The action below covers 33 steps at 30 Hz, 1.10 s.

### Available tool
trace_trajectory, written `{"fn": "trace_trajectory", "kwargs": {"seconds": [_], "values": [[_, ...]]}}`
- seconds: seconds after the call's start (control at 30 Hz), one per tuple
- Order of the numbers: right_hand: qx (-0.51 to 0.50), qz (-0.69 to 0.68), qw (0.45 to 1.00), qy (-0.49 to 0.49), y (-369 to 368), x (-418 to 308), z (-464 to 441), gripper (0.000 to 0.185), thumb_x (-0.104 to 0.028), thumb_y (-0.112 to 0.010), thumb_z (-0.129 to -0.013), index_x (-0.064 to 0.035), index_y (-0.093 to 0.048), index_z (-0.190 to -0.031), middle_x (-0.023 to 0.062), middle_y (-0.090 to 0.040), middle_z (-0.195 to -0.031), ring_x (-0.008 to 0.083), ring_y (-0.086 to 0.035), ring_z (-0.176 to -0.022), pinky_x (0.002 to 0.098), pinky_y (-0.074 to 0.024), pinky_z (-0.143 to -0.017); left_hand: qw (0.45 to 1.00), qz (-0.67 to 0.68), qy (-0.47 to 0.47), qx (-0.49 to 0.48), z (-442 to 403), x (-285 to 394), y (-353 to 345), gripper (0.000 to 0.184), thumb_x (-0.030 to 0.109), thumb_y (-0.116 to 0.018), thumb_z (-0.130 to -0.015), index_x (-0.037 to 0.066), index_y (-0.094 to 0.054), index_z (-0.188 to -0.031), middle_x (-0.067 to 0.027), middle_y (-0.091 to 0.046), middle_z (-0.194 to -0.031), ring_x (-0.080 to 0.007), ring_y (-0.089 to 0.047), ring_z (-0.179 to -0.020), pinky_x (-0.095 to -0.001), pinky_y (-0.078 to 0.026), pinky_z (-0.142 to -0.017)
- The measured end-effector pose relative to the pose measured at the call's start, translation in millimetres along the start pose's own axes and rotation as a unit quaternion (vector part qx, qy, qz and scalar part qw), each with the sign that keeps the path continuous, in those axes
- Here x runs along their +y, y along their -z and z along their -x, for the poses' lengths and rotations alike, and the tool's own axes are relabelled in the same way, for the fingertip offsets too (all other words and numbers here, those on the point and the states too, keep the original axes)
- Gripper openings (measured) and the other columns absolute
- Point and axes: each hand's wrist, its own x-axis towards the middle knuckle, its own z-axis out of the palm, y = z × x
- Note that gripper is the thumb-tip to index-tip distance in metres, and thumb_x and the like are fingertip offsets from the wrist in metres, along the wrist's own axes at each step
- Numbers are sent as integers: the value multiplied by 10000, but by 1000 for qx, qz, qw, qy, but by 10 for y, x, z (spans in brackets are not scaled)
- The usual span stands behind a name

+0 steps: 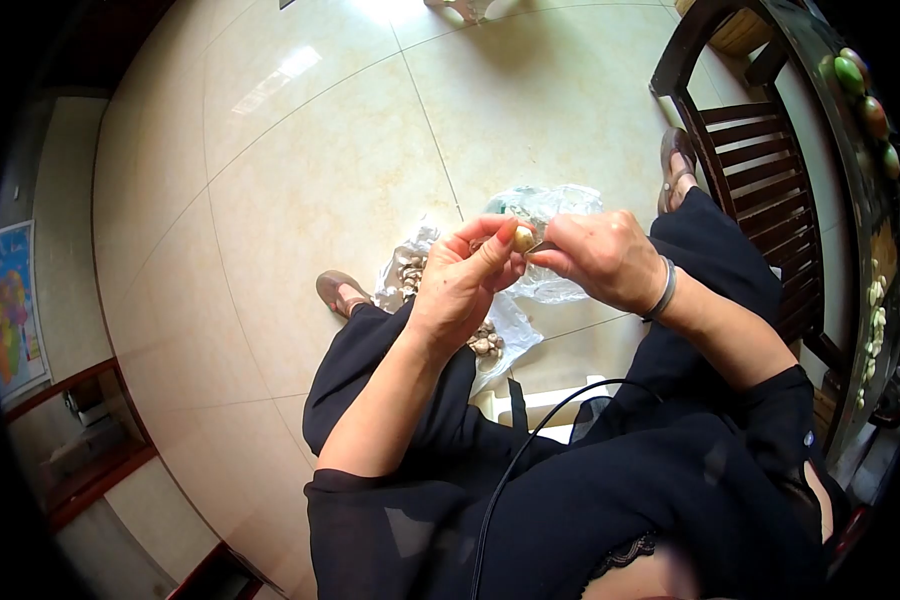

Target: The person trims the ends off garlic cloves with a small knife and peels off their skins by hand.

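Between the thumb and fingers of my left hand (460,285) is a small pale-brown mushroom (524,239). My right hand (605,255) is closed close beside it, its thumb and forefinger pinching a thin, greyish blade-like tool (542,246) against the mushroom. Most of that tool is hidden in the fist, so its exact kind does not show. Below and behind my hands, more small mushrooms (486,342) lie on a white plastic bag (515,335). A clear plastic bag (560,292) spreads over the floor behind my right hand.
My legs stand apart around the bags on the tiled floor (310,220). A dark wooden chair (755,165) stands at right, near a table edge with mangoes (874,117) and pale pieces (875,320). A black cable (505,470) crosses my lap.
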Motion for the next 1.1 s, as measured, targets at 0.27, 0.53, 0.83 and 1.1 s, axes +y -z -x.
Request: {"fn": "trace_trajectory", "kwargs": {"seconds": [0.27,0.53,0.83,1.1], "values": [[51,-42,997,-45,-5,29,-25,271,-297,-541,-823,-31,-510,-785,102,-511,-642,259,-529,-528,330,-416,-471,1000,-12,-12,10,2,-2,14,190,146,-596,-813,32,-574,-964,-42,-606,-886,-85,-546,-781,-209,-449,-735],[14,-81,996,-31,-4,52,-2,235,-258,-532,-834,-27,-522,-798,110,-517,-656,259,-533,-566,330,-414,-486,1000,-9,-24,10,7,-3,-1,175,125,-596,-810,31,-576,-956,-41,-604,-888,-89,-549,-809,-209,-447,-741],[15,-75,997,-34,-3,60,7,245,-274,-556,-816,-31,-530,-792,104,-517,-640,254,-532,-543,327,-411,-472,1000,-17,-24,0,7,2,-14,165,122,-594,-812,32,-579,-949,-39,-604,-887,-89,-550,-820,-210,-446,-740],[35,-86,995,-40,14,35,-26,273,-296,-579,-800,-32,-519,-773,97,-517,-633,245,-531,-532,316,-410,-463,1000,-7,-25,-4,13,13,-14,180,126,-595,-811,30,-571,-962,-46,-606,-893,-97,-555,-828,-222,-448,-754]]}}
